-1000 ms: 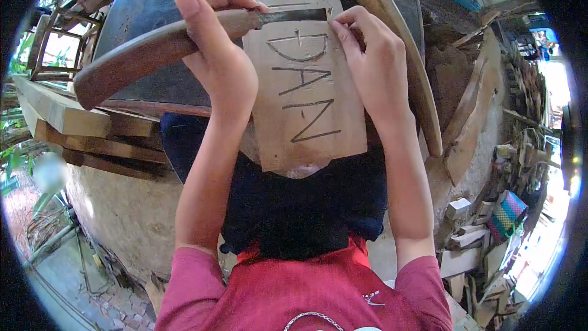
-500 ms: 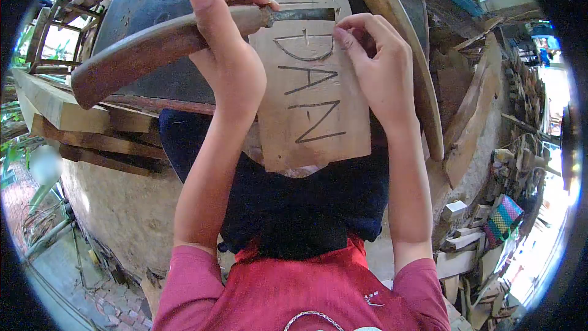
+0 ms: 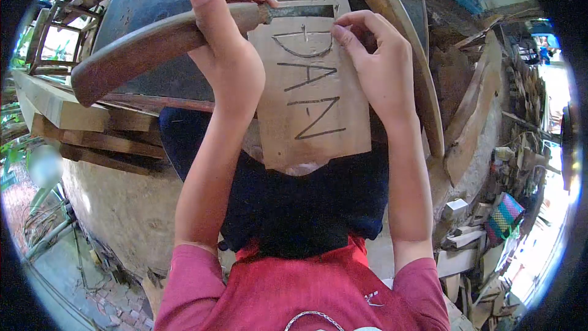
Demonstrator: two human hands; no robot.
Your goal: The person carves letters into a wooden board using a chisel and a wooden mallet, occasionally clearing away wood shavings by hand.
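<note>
My left hand [image 3: 228, 43] is closed round the long, curved wooden handle of a carving knife [image 3: 153, 40]. Its short, dark, square-ended blade points right, over a pale wooden board [image 3: 355, 113]. Large letters are cut into the board, "DAN" among them; others run out of the top of view. At the board's right edge, close to the blade's tip, is my right hand [image 3: 386, 61], with thumb and forefinger pinched together. Whatever they pinch, if anything, is too small to make out. The board's near end lies over my lap.
Under the board is a dark, rounded surface [image 3: 159, 6]. A long curved piece of wood [image 3: 422, 79] runs along the right. Stacked timber [image 3: 79, 122] lies at left. Offcuts [image 3: 462, 239] and a woven multicoloured bag [image 3: 505, 214] are at lower right.
The board's letters and near end appear slightly higher in view. The blade and my right fingertips have shifted up very slightly. Both hands keep the same hold.
</note>
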